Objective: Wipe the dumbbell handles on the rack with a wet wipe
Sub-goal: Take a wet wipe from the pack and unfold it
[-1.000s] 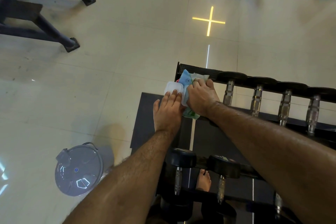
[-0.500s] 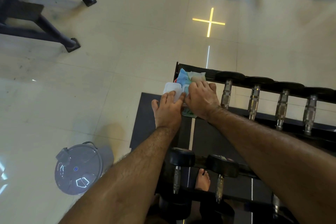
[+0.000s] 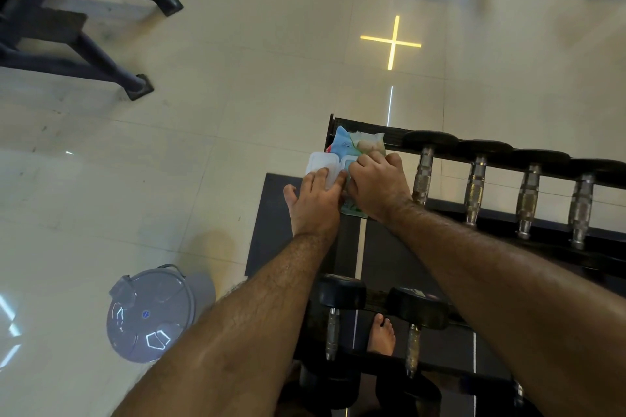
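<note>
A blue and green wet wipe pack [image 3: 359, 143] lies on the left end of the black dumbbell rack [image 3: 369, 128], its white flip lid [image 3: 321, 163] open to the left. My left hand [image 3: 316, 205] rests flat at the lid, fingers on it. My right hand [image 3: 379, 188] presses on the pack, its fingertips at the opening; whether it pinches a wipe is hidden. Several dumbbells with knurled chrome handles [image 3: 474, 184] stand in a row to the right on the upper tier. Two more dumbbells [image 3: 333, 332] sit on the lower tier near me.
A grey lidded bin [image 3: 152, 315] stands on the tiled floor at lower left. Black machine legs [image 3: 135, 85] reach in at upper left. A dark mat [image 3: 274, 213] lies under the rack. My bare foot [image 3: 381, 335] shows between the lower dumbbells.
My right hand has slid slightly toward me along the pack, uncovering more of its printed top. My left hand has shifted a little, fingers still at the open lid.
</note>
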`<state>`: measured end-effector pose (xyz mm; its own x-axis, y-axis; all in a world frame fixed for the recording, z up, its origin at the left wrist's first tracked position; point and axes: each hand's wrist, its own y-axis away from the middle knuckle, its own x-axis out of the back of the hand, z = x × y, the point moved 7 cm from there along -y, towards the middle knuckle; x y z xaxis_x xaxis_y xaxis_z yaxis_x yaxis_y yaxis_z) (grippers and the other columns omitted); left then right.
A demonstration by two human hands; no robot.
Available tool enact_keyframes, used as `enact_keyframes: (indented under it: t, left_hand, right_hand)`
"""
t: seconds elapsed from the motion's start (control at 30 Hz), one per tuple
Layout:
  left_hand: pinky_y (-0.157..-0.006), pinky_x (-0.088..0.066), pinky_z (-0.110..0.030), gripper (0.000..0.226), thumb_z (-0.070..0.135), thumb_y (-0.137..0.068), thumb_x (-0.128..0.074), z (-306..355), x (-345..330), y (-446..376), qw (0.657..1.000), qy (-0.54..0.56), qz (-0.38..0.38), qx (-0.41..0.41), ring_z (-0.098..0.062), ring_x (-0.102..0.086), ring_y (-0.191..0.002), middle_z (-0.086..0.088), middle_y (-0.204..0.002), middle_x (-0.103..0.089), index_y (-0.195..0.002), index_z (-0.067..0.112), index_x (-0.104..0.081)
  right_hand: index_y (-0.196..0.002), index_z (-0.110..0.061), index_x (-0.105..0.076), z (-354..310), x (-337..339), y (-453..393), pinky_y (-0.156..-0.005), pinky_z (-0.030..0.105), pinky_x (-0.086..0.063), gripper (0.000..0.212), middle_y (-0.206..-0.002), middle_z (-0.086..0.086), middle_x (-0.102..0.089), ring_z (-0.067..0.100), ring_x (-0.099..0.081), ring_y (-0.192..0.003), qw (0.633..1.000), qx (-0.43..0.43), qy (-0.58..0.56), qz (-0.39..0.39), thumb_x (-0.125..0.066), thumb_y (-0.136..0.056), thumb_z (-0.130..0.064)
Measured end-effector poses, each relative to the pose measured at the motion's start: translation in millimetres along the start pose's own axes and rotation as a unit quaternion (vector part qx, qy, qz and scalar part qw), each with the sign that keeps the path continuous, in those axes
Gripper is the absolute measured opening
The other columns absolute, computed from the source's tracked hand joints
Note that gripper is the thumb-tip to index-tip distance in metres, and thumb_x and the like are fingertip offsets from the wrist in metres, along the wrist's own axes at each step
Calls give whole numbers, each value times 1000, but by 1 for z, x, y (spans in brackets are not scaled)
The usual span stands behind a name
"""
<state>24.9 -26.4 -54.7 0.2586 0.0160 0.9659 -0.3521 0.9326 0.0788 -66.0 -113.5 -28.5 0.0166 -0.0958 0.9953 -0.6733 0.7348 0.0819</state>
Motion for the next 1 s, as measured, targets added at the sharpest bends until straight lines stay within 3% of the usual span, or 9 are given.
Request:
enact_keyframes:
  t: [0.1, 0.27, 0.4, 0.5, 0.57, 0.8, 0.9, 1.0]
  left_hand:
    - [-112, -34, -65, 74, 41, -85, -84, 2, 0, 0, 1000, -2, -14, 2, -32, -47, -143, -8, -154, -52, -152, 33, -52]
    - [-112, -32, -63, 72, 45, -89, -80, 5, 3, -4, 999, -18, -26, 5, -30, -45, -143, -7, -156, -49, -153, 36, -49]
    - [-113, -31, -64, 72, 49, -87, -81, 4, 2, -7, 999, -29, -31, 9, -28, -45, -142, -4, -155, -50, -151, 38, -50]
    - [-112, -32, -66, 69, 53, -83, -83, 2, 1, -8, 999, -30, -29, 8, -26, -48, -139, -2, -150, -53, -145, 39, -55]
    - [-112, -33, -67, 69, 54, -82, -84, 2, 0, -8, 999, -26, -30, 6, -25, -50, -138, -1, -147, -55, -143, 39, -54]
    - [-113, -29, -61, 62, 48, -99, -64, 5, 12, -9, 996, -49, -65, -26, -26, -40, -139, -1, -154, -44, -156, 40, -40]
    - [-110, -34, -56, 56, 48, -102, -57, 7, 20, -15, 994, -52, -79, -46, -27, -41, -135, -3, -151, -43, -155, 40, -41]
    - [-107, -35, -53, 54, 52, -101, -55, 8, 33, -14, 995, -13, -95, -34, -25, -43, -134, 0, -151, -44, -152, 36, -46]
  right_hand:
    - [-97, -13, -72, 1, 3, 6, -94, 49, -50, 31, -104, 9, -75, 34, -69, -107, 999, -4, -20, 26, -79, -93, -43]
    - [-101, -13, -68, 7, 5, 11, -100, 53, -49, 27, -114, 12, -71, 35, -63, -118, 995, -25, -95, 17, -64, -102, -39]
    - [-100, -12, -65, 4, 12, 15, -110, 56, -49, 29, -127, 16, -69, 36, -60, -130, 981, -66, -171, 68, -57, -101, -40]
    - [-100, -9, -61, 1, 34, 19, -93, 45, -56, 27, -108, 10, -64, 27, -60, -105, 945, -111, -261, 166, -49, -99, -33]
    - [-98, -9, -59, 2, 57, 22, -79, 36, -53, 24, -98, 3, -54, 21, -52, -94, 906, -139, -318, 242, -47, -97, -30]
    - [-92, -13, -49, 17, 130, 50, -65, 47, -49, 11, -91, 5, -46, 27, -50, -80, 825, -133, -375, 400, -42, -100, -17]
    - [-95, -16, -46, 20, 168, 52, -61, 45, -46, 10, -87, 5, -46, 28, -49, -76, 794, -115, -411, 434, -40, -102, -15]
    - [-96, -14, -48, 17, 194, 53, -57, 39, -47, 12, -83, 8, -48, 25, -52, -71, 771, -100, -473, 414, -40, -104, -12]
